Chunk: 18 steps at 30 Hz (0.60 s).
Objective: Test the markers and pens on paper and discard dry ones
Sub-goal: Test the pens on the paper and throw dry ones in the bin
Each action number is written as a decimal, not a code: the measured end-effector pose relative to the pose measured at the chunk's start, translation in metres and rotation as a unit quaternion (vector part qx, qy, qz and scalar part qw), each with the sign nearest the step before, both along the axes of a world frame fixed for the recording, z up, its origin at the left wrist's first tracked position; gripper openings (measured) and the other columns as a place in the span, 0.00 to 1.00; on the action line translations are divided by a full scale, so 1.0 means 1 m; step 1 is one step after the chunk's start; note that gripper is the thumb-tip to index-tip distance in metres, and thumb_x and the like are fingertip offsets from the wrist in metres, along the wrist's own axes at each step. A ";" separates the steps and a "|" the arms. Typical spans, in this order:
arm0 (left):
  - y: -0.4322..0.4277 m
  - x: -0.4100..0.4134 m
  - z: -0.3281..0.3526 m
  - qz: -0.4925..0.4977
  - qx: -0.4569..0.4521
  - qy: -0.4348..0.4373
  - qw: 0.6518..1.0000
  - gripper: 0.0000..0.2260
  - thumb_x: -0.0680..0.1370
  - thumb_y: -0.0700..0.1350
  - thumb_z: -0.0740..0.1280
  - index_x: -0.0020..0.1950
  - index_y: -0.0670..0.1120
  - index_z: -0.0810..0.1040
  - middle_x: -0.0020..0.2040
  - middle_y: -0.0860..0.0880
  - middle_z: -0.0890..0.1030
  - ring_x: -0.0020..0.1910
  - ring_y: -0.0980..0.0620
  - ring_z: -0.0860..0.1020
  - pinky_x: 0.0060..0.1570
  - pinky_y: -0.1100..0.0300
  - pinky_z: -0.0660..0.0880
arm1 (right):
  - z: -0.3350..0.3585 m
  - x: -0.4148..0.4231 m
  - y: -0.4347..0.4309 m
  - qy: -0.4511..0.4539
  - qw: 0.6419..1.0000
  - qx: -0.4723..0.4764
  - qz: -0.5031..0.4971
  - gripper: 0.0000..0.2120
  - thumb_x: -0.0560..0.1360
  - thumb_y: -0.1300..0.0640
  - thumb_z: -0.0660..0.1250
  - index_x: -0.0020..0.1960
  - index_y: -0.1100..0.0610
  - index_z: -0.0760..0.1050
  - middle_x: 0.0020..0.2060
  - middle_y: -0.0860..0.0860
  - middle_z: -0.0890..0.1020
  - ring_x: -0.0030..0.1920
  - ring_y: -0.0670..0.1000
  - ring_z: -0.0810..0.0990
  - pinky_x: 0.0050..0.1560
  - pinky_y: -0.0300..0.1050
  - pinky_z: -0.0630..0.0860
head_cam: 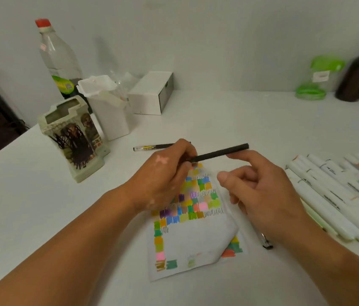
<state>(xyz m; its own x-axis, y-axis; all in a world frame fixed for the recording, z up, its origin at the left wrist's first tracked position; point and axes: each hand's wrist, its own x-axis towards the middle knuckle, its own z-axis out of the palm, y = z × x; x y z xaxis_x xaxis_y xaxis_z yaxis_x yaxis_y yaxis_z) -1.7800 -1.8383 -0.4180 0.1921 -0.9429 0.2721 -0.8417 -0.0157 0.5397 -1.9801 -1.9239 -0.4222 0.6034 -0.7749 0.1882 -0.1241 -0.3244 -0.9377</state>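
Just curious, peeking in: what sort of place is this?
Probably a home desk or hobby corner: a white table against a plain wall, white markers laid in a row, and a paper covered in colour swatches.

black pen in l hand over colour-swatched paper, r hand just beside, white markers at r

The slim black pen looks matt, perhaps rubber-coated plastic. The white paper sheet is thin and matt. The long white marker barrels are smooth plastic with a faint sheen. The tall clear bottle is glossy plastic.
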 end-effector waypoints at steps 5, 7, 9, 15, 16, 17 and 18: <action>0.011 -0.013 0.005 -0.131 0.005 -0.015 0.991 0.11 0.85 0.46 0.56 0.66 0.50 0.73 0.48 0.53 0.79 0.45 0.54 0.77 0.46 0.59 0.74 | 0.004 0.003 0.007 -0.087 0.996 0.005 0.032 0.11 0.78 0.63 0.70 0.48 0.47 0.82 0.35 0.51 0.84 0.30 0.45 0.78 0.29 0.36 0.74; 0.014 -0.016 0.005 -0.148 -0.004 -0.018 0.989 0.13 0.85 0.45 0.56 0.65 0.45 0.76 0.48 0.50 0.79 0.45 0.52 0.76 0.47 0.56 0.74 | 0.005 0.005 0.012 -0.083 0.995 -0.012 0.053 0.13 0.77 0.66 0.70 0.48 0.47 0.83 0.35 0.48 0.84 0.31 0.44 0.80 0.31 0.36 0.75; 0.014 -0.017 0.004 -0.144 0.002 -0.015 0.989 0.14 0.85 0.45 0.57 0.65 0.42 0.76 0.46 0.49 0.79 0.44 0.50 0.76 0.47 0.54 0.74 | 0.004 0.007 0.015 -0.075 0.994 -0.027 0.068 0.11 0.76 0.64 0.71 0.48 0.47 0.83 0.35 0.43 0.84 0.33 0.43 0.82 0.33 0.33 0.76; 0.014 -0.021 0.002 -0.152 -0.022 -0.010 0.988 0.14 0.84 0.47 0.57 0.58 0.42 0.78 0.41 0.48 0.79 0.37 0.51 0.74 0.40 0.56 0.73 | 0.003 0.009 0.016 -0.080 0.996 -0.018 0.046 0.09 0.75 0.62 0.74 0.46 0.48 0.83 0.32 0.46 0.84 0.30 0.44 0.81 0.30 0.36 0.76; 0.013 -0.020 0.001 -0.151 -0.023 -0.007 0.988 0.14 0.84 0.48 0.57 0.58 0.42 0.78 0.41 0.48 0.78 0.37 0.51 0.74 0.39 0.56 0.73 | 0.003 0.009 0.016 -0.083 0.995 -0.014 0.045 0.09 0.75 0.62 0.74 0.45 0.48 0.82 0.32 0.46 0.83 0.30 0.45 0.80 0.30 0.37 0.76; 0.013 -0.020 0.001 -0.147 -0.023 -0.007 0.989 0.15 0.84 0.49 0.56 0.59 0.43 0.78 0.40 0.49 0.78 0.36 0.51 0.74 0.38 0.56 0.73 | 0.003 0.008 0.016 -0.085 0.995 -0.013 0.047 0.09 0.75 0.62 0.74 0.45 0.48 0.82 0.32 0.47 0.83 0.29 0.46 0.79 0.30 0.37 0.76; 0.013 -0.020 0.001 -0.146 -0.021 -0.007 0.989 0.15 0.84 0.50 0.57 0.60 0.44 0.78 0.40 0.50 0.78 0.35 0.52 0.75 0.38 0.57 0.73 | 0.003 0.008 0.016 -0.086 0.995 -0.013 0.052 0.08 0.75 0.61 0.74 0.45 0.47 0.82 0.32 0.47 0.83 0.29 0.46 0.79 0.30 0.37 0.76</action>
